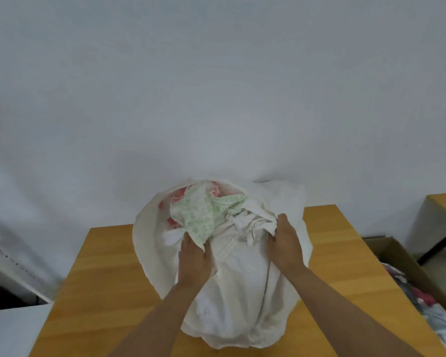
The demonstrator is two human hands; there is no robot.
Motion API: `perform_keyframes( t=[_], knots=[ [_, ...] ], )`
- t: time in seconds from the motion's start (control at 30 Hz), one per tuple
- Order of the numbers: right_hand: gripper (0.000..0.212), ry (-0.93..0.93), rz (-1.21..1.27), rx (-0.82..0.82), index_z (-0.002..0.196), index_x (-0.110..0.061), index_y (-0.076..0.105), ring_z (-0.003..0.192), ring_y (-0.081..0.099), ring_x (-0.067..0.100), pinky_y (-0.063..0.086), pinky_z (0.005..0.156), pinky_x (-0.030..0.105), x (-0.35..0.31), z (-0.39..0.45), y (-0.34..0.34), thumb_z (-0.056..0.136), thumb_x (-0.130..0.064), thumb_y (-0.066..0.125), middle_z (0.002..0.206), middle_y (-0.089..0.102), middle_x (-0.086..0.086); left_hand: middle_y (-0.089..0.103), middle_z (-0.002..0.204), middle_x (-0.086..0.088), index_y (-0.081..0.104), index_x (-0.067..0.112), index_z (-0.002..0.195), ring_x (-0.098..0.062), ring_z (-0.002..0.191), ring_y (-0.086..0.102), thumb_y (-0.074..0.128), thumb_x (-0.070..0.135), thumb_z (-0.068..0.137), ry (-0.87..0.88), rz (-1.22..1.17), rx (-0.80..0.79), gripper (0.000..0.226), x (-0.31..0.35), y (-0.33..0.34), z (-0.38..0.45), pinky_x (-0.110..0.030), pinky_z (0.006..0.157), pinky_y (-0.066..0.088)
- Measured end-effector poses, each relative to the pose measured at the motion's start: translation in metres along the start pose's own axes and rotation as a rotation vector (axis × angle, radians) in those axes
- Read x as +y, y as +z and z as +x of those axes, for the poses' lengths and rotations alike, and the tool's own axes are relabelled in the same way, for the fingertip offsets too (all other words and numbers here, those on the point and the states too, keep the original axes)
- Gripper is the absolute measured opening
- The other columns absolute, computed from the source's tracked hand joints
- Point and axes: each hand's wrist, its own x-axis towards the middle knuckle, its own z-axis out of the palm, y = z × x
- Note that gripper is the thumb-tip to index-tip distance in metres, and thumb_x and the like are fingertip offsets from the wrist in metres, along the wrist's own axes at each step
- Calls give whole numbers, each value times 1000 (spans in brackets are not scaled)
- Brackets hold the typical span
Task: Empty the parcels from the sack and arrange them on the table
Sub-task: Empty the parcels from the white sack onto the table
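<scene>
Both hands (238, 251) on sack (245, 292) mouth.

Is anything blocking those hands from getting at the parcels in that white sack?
Nothing visible does. The sack is open at its far end, and the green-printed parcel shows in the mouth. The left hand already touches that parcel; the right hand grips the sack's bunched rim.

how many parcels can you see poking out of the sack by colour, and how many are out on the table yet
Green-printed parcels in the sack mouth: 1
Red-printed parcels in the sack mouth: 1
Parcels out on the table: 0
Total parcels visible: 2; any deeper in the sack are hidden.
</scene>
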Motion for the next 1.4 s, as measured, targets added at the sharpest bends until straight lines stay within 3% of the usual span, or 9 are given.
perform_keyframes(
  t=[0.27, 0.43, 0.63, 0.8, 0.93, 1.1, 1.23, 1.33, 1.4],
  knots=[
    [17, 84, -85, -126, 86, -14, 36, 67, 54, 25, 31, 49, 28, -2, -4, -29, 93, -8, 50, 74, 54, 5, 56, 118, -13, 50, 4, 134, -31, 111, 54, 51, 15, 96, 16, 15, 38, 40, 20, 5, 1, -41, 91, 47],
    [18, 10, -151, -108, 85, -16, 34, 57, 47, 15, 28, 47, 30, -10, -4, -34, 93, -10, 50, 68, 49, -1, 54, 114, -12, 49, 4, 134, -28, 106, 52, 43, 22, 98, -25, -12, 107, 41, 34, -6, 20, -40, 89, 47],
    [12, -23, -263, -236, 96, -19, 33, 70, 54, 19, 34, 53, 29, -15, -9, -34, 96, -19, 46, 80, 51, -4, 55, 113, -14, 49, 6, 130, -30, 105, 52, 49, 7, 97, -51, -29, 186, 33, 36, -11, 20, -45, 93, 46],
    [21, 30, -323, -336, 114, -11, 40, 90, 64, 29, 39, 63, 32, -21, 3, -21, 98, -25, 43, 101, 63, 8, 53, 115, -11, 51, 7, 130, -32, 109, 54, 43, 13, 101, -108, -33, 76, 31, 36, -19, 48, -45, 96, 45],
    [13, -110, -213, -275, 102, -16, 36, 75, 58, 24, 34, 55, 30, -35, 2, -22, 96, -22, 46, 83, 54, -1, 54, 117, -5, 51, 13, 128, -19, 105, 53, 43, 13, 100, -92, -123, 181, 29, 38, -30, 55, -36, 92, 44],
    [17, -27, -185, -349, 108, -11, 40, 88, 64, 31, 42, 64, 32, -39, 1, -9, 99, -24, 46, 99, 63, 10, 61, 112, -4, 55, 22, 122, -24, 100, 62, 46, 28, 99, -205, -85, 65, 26, 26, -36, 71, -44, 86, 53],
    [14, -120, -34, -285, 95, -17, 33, 76, 57, 25, 37, 61, 31, -54, -1, -4, 95, -15, 46, 82, 52, 0, 64, 101, -5, 54, 23, 114, -31, 95, 62, 46, 49, 91, -348, -202, 102, 35, 27, -47, 87, -46, 82, 52],
    [13, 112, 16, -343, 107, -13, 40, 95, 63, 34, 48, 74, 36, -47, -1, 8, 98, -21, 45, 105, 64, 12, 61, 93, 9, 56, 27, 110, -22, 95, 58, 49, 29, 99, -378, -303, 22, 13, 46, -54, 87, -37, 83, 47],
    [16, 66, 99, -368, 108, -13, 42, 98, 63, 34, 48, 76, 36, -57, -9, 15, 98, -24, 46, 110, 64, 14, 63, 100, 5, 59, 20, 118, -20, 96, 58, 49, 22, 100, -348, -366, 66, 21, 51, -60, 88, -34, 82, 46]
  ],
)
